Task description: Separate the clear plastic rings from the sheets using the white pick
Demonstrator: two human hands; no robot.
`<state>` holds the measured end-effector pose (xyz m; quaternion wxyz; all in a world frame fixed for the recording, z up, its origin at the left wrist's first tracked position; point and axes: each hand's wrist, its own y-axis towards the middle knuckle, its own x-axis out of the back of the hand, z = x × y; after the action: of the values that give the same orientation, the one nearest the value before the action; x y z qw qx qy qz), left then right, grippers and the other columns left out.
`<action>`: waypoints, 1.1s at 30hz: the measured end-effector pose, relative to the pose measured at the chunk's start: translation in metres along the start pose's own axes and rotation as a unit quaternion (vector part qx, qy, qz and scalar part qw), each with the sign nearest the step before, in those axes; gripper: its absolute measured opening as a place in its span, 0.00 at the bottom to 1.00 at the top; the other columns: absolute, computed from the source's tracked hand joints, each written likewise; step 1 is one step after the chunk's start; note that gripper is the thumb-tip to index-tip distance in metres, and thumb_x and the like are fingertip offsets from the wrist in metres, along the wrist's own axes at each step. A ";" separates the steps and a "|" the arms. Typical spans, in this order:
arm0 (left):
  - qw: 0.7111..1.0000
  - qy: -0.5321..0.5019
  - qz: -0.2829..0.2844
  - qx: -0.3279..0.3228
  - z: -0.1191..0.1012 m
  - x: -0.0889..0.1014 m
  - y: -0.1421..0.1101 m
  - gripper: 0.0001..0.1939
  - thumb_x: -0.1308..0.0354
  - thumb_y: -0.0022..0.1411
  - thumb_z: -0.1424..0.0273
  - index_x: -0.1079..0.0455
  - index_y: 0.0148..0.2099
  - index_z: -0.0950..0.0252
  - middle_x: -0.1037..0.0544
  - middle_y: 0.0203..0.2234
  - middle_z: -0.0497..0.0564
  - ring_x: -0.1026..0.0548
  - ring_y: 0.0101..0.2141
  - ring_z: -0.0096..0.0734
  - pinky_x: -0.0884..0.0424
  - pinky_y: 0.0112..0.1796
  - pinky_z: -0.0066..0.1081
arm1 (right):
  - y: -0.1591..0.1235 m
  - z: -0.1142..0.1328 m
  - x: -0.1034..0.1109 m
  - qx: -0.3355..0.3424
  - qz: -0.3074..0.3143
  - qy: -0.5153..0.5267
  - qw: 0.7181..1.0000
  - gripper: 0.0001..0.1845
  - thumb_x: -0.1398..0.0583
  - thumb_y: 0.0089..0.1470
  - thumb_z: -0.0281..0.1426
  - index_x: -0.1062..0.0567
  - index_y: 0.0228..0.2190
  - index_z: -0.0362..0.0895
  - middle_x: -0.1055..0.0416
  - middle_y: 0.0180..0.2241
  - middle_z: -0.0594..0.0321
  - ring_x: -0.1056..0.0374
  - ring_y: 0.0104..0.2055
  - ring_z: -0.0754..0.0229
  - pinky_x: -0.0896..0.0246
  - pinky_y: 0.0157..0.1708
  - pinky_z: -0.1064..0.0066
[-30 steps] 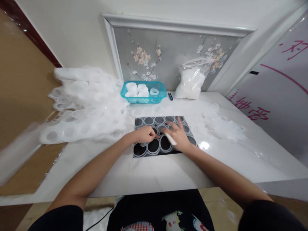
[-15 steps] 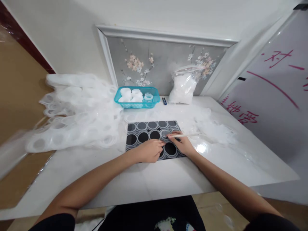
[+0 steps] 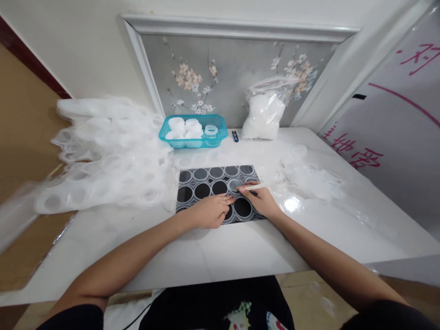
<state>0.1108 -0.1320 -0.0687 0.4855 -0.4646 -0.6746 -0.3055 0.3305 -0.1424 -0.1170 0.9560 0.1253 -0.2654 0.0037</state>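
Observation:
A dark rectangular sheet lies on the table, covered with rows of pale rings; some circles are plain black, while others look greyish, as if covered by something translucent. My left hand rests on its lower edge, fingers stretched towards a ring near the middle and holding nothing. Between the fingers of my right hand is a slim white pen-like tool, pointing left at a greyish circle. Its tip is too small to make out, and the sheet's lower left part is hidden under my left hand.
Translucent white strips with round holes pile up at the left. Behind the sheet stand a blue basket of white round pieces, small blue thread snips and a clear bag of white material. Clear plastic scraps lie at the right.
The camera view has shifted slightly, so the surroundings sit a little differently. Both hands stay at nearly the same spot on the sheet, the right still holding the white tool.

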 end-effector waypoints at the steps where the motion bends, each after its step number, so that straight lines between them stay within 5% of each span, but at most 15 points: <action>1: 1.000 -0.008 -0.003 -0.001 0.000 0.000 0.000 0.13 0.52 0.60 0.83 0.27 0.31 0.68 0.31 0.57 0.58 0.36 0.61 0.37 0.45 0.64 0.39 | 0.000 0.000 0.000 0.000 0.000 -0.001 1.000 0.19 0.44 0.58 0.46 0.18 0.36 0.48 0.21 0.38 0.59 0.33 0.51 0.47 0.39 0.53 0.54; 18: 0.999 -0.044 -0.004 0.013 -0.002 -0.003 -0.004 0.13 0.52 0.60 0.84 0.31 0.28 0.67 0.34 0.60 0.57 0.40 0.62 0.36 0.45 0.63 0.39 | -0.001 0.004 0.005 0.016 0.013 -0.008 1.000 0.23 0.45 0.59 0.47 0.19 0.33 0.43 0.24 0.38 0.54 0.29 0.43 0.50 0.35 0.45 0.60; 33: 0.998 -0.058 -0.005 0.017 -0.004 -0.001 -0.004 0.14 0.53 0.60 0.85 0.33 0.27 0.68 0.32 0.59 0.58 0.39 0.62 0.36 0.47 0.64 0.37 | -0.002 0.004 0.003 0.029 0.008 -0.012 0.999 0.23 0.45 0.59 0.48 0.19 0.32 0.45 0.23 0.37 0.56 0.29 0.45 0.48 0.35 0.47 0.59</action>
<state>0.1085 -0.1370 -0.0686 0.4522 -0.4694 -0.7092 -0.2689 0.3310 -0.1451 -0.1123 0.9487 0.1507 -0.2773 0.0175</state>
